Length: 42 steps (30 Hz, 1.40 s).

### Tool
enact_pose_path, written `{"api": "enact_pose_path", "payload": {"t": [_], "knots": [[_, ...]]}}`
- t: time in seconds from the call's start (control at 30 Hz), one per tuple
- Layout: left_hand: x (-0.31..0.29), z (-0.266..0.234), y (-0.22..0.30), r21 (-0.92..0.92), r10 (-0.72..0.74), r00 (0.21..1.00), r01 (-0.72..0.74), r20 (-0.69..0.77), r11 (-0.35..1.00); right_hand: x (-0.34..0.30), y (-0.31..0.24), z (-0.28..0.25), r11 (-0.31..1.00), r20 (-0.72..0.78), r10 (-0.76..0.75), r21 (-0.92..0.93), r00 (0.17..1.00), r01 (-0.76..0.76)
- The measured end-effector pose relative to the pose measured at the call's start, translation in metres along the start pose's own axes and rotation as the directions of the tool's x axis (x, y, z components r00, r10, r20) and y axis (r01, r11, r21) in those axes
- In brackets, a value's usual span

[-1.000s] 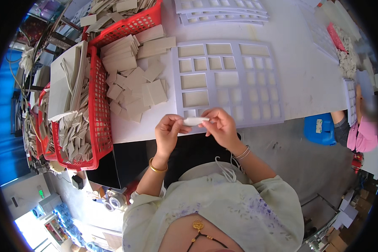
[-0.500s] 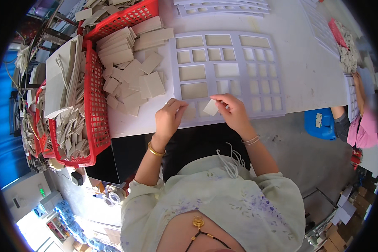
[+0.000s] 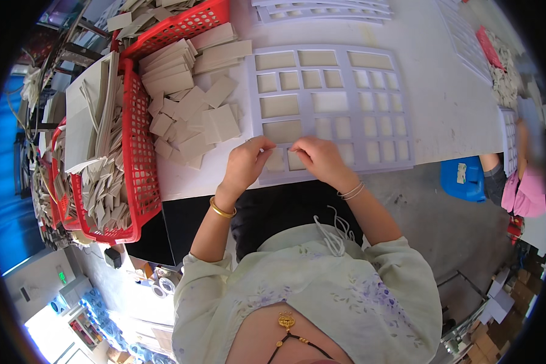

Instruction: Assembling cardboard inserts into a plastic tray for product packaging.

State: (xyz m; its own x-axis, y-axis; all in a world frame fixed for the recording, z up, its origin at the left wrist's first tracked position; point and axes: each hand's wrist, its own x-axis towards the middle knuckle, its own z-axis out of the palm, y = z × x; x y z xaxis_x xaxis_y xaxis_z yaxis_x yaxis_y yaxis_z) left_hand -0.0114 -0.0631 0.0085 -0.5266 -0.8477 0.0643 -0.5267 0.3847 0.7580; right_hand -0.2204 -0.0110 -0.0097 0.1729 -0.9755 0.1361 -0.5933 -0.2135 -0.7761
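Note:
A white panel (image 3: pixel 306 85) with rows of rectangular windows lies on the table before me. Grey cardboard pieces fill many of its windows on the left side; paler windows lie to the right. At the panel's near edge, my right hand (image 3: pixel 324 159) is closed, thumb and finger at a small cardboard piece (image 3: pixel 295 161) that sits at a window and is partly covered by the hand. Just left of it my left hand (image 3: pixel 247 162) rests by the neighbouring window, thumb and forefinger pinched together; whatever is between them is too small to make out.
Loose grey cardboard pieces (image 3: pixel 191 121) lie heaped left of the panel, beside red plastic baskets (image 3: pixel 141 151) full of more. Further white panels (image 3: pixel 321 11) are stacked at the far edge. A blue stool (image 3: pixel 461 179) and another person in pink (image 3: pixel 531 188) are at the right.
My right hand has moved left with the small cardboard piece, which now sits lower at a near window. The left hand has shifted slightly right, bringing the fingertips of both hands closer together.

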Motion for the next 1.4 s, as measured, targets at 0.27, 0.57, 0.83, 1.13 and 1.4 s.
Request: {"api": "enact_pose_path", "payload": {"t": [0.27, 0.57, 0.83, 1.13, 1.4], "knots": [[0.003, 0.017, 0.0, 0.198, 0.115, 0.993, -0.115, 0.014, 0.973, -0.004, -0.013, 0.006, 0.99, -0.004, 0.006, -0.141, 1.0, -0.007], [-0.028, 0.02, 0.003, 0.425, 0.168, 0.986, -0.15, -0.004, 0.893, -0.025, -0.011, 0.014, 0.916, -0.017, -0.161, -0.375, 0.987, 0.143], [-0.04, 0.018, -0.003, 0.283, 0.109, 0.988, -0.075, -0.109, 0.956, -0.034, -0.001, -0.029, 0.965, -0.145, -0.084, -0.257, 0.986, 0.044], [-0.062, 0.036, -0.023, 0.25, -0.023, 0.973, 0.083, -0.232, 0.965, -0.163, 0.115, -0.139, 0.521, -0.613, 0.478, -0.378, 0.629, -0.765], [-0.057, 0.042, -0.026, 0.238, -0.03, 0.969, 0.09, -0.245, 0.967, -0.156, 0.085, -0.152, 0.679, -0.547, 0.72, 0.683, 0.427, -0.27]]}}
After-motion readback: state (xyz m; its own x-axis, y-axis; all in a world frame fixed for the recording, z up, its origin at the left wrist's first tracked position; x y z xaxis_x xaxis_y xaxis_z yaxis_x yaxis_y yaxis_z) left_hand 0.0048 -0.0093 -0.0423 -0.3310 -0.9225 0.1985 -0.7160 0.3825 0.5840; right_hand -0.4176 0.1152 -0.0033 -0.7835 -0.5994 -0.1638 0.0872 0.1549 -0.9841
